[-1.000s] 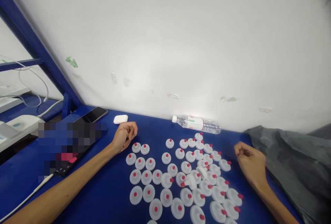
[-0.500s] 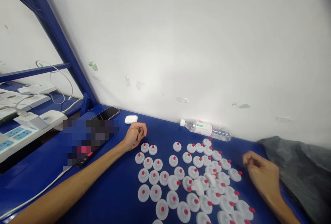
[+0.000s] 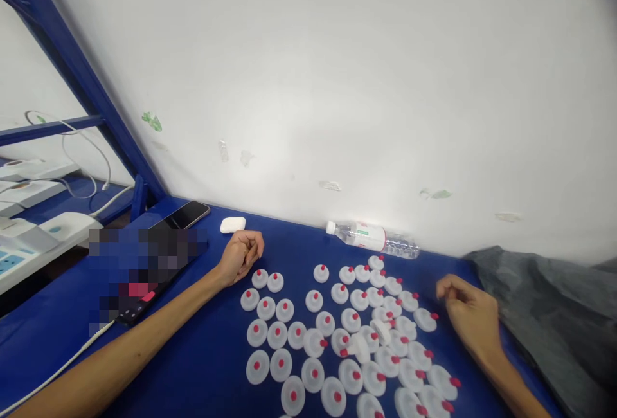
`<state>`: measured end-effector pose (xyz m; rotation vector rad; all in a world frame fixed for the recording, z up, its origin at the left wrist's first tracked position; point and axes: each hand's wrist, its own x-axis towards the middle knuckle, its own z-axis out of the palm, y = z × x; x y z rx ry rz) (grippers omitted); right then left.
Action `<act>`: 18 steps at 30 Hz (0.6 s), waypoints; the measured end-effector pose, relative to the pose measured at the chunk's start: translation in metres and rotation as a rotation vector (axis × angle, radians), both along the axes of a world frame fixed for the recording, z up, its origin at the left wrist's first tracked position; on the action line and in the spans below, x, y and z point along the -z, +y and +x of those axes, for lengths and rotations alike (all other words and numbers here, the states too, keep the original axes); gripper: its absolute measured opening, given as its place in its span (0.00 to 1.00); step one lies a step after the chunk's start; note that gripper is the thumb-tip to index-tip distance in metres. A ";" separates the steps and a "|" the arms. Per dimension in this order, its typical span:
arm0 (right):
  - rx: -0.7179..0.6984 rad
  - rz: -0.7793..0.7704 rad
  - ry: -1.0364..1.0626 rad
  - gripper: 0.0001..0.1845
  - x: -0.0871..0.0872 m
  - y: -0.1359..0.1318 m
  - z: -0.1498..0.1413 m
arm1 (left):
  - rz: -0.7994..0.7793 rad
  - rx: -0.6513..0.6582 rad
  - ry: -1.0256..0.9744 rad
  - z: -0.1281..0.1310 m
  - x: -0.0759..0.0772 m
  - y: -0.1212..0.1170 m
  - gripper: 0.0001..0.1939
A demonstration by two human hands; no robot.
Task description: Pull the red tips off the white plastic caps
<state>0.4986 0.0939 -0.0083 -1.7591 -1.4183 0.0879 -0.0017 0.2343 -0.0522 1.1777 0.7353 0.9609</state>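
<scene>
Several white round caps with red centres (image 3: 332, 334) lie spread over the blue table (image 3: 207, 366). My left hand (image 3: 240, 255) rests on the table at the caps' far left corner, fingers curled loosely, with nothing visible in it. My right hand (image 3: 466, 315) rests to the right of the caps, fingers curled in, next to the rightmost caps; I cannot make out anything held in it.
A clear water bottle (image 3: 373, 238) lies against the white wall. A white earbud case (image 3: 232, 225) and a dark phone (image 3: 186, 214) lie left of my left hand. A grey bag (image 3: 544, 315) fills the right side. White power strips (image 3: 33, 238) and cables sit at the far left.
The view has swung slightly right then back left. Both hands stay resting in nearly the same spots; my right hand has shifted a little toward the caps.
</scene>
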 end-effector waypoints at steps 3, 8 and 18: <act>0.002 -0.008 0.010 0.09 0.000 0.000 0.000 | 0.002 0.015 0.000 -0.002 -0.001 -0.001 0.13; 0.015 -0.018 0.014 0.10 0.002 -0.001 0.002 | -0.008 0.031 -0.003 -0.004 -0.003 -0.001 0.13; -0.022 -0.009 -0.052 0.10 0.001 0.001 0.002 | 0.014 -0.003 0.018 0.001 -0.011 0.001 0.13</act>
